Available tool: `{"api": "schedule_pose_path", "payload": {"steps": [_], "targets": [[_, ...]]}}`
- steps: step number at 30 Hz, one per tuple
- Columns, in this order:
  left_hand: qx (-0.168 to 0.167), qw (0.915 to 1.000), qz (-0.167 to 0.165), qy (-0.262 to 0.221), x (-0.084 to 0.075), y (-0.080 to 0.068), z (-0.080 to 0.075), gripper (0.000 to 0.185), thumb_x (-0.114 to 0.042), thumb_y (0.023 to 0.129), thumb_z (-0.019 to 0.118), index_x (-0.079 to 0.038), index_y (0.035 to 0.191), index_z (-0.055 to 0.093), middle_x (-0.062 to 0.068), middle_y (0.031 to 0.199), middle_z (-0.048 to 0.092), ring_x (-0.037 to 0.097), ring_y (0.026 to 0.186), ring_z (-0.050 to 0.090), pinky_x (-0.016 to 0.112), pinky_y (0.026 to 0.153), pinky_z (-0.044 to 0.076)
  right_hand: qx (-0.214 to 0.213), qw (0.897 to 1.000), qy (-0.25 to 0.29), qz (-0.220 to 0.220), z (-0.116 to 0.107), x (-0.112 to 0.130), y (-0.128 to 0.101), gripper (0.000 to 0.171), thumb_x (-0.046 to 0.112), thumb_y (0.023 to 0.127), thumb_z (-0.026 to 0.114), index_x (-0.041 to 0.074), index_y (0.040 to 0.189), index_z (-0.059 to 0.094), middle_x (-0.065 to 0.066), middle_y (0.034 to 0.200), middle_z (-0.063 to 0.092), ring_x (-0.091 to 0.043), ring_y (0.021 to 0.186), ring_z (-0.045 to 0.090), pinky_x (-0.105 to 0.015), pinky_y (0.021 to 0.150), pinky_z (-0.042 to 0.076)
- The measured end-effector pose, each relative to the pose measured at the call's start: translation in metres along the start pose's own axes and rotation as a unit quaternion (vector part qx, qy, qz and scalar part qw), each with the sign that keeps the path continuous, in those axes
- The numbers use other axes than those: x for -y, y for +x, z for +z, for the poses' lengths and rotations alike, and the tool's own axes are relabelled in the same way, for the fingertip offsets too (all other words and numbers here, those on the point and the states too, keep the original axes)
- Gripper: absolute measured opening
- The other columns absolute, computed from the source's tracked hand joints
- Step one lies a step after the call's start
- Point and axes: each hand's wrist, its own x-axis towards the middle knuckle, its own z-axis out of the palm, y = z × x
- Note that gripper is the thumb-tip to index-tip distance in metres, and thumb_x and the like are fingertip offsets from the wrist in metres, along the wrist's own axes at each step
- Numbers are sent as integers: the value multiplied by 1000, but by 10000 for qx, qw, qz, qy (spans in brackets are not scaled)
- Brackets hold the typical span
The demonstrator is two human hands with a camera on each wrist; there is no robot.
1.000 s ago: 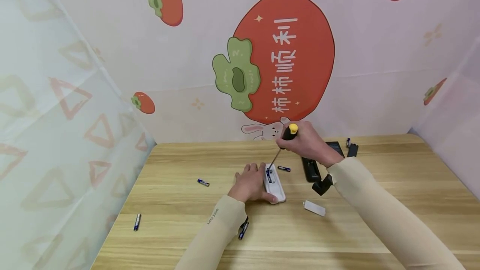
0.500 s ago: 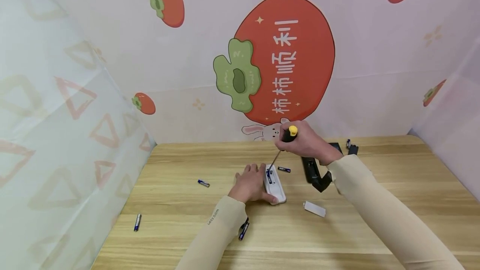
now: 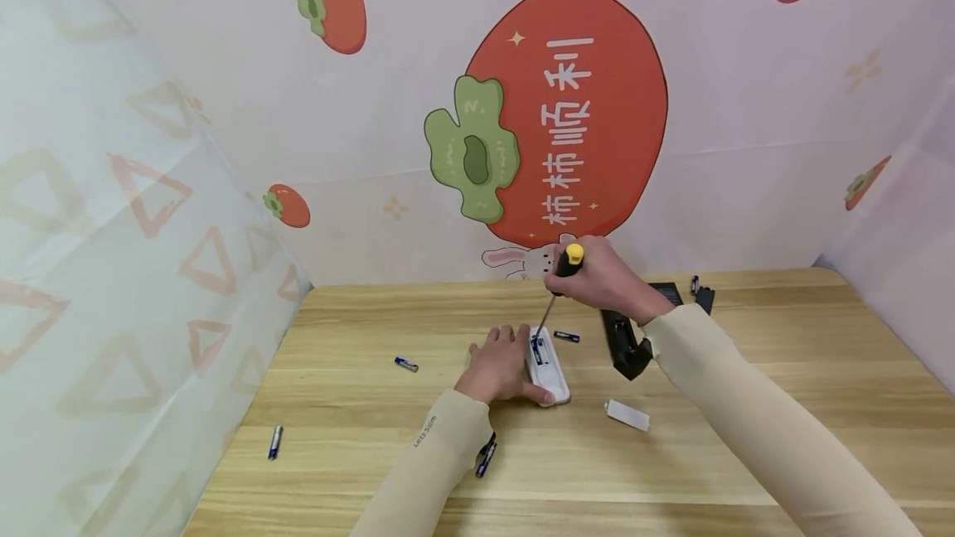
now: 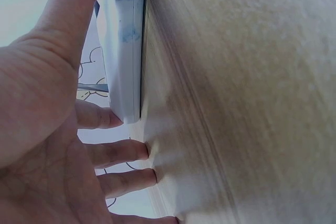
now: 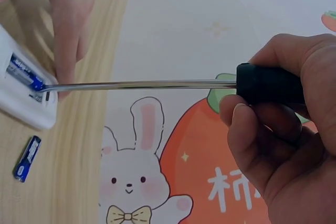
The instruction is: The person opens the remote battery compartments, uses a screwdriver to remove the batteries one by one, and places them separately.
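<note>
A white remote control [image 3: 549,379] lies back up, its battery compartment uncovered and a blue battery [image 5: 23,72] inside. My left hand [image 3: 498,367] steadies it with thumb at the near end and index fingertip at the far end; in the left wrist view the other fingers [image 4: 118,153] spread straight onto the table. My right hand [image 3: 597,276] grips the black handle of a screwdriver [image 3: 570,262] with a yellow end cap. Its metal shaft [image 5: 142,85] slants down, and the tip meets the end of the battery in the compartment.
A loose battery [image 3: 567,336] lies right of the white remote, and a white battery cover [image 3: 627,414] nearer. Other batteries lie left: one battery [image 3: 406,364], another battery [image 3: 275,442], and one [image 3: 487,459] by the left sleeve. A black remote [image 3: 619,338] sits partly behind the right wrist.
The right hand and screwdriver handle have shifted slightly up and left, and the shaft stands a little steeper. The left hand and white remote have stayed in place.
</note>
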Motion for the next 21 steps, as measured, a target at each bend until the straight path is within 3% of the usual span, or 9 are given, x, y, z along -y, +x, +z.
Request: {"api": "schedule_pose_path", "payload": {"steps": [8, 12, 21], "targets": [[-13, 10000, -58, 15, 0, 1, 2, 119, -66, 66, 86, -11, 158, 35, 18, 154, 40, 35, 142, 37, 68, 108, 33, 189, 9994, 64, 271, -1, 0, 16, 13, 9, 88, 73, 7, 78, 64, -2, 64, 58, -21, 56, 56, -31, 53, 47], [-48, 10000, -27, -2, 0, -1, 2, 119, -66, 66, 87, -11, 158, 35, 18, 154, 40, 36, 142, 36, 68, 107, 33, 309, 9983, 32, 499, 0, 2, 21, 11, 10, 88, 74, 6, 81, 65, -4, 66, 60, -22, 58, 59, -32, 54, 50], [-130, 9999, -18, 40, 0, 0, 1, 118, -66, 65, 86, -11, 157, 37, 17, 153, 41, 36, 140, 39, 68, 106, 35, 631, 9965, -33, 554, 0, 6, 38, 14, 15, 88, 76, 7, 84, 64, -5, 71, 66, -22, 61, 65, -34, 59, 56]]}}
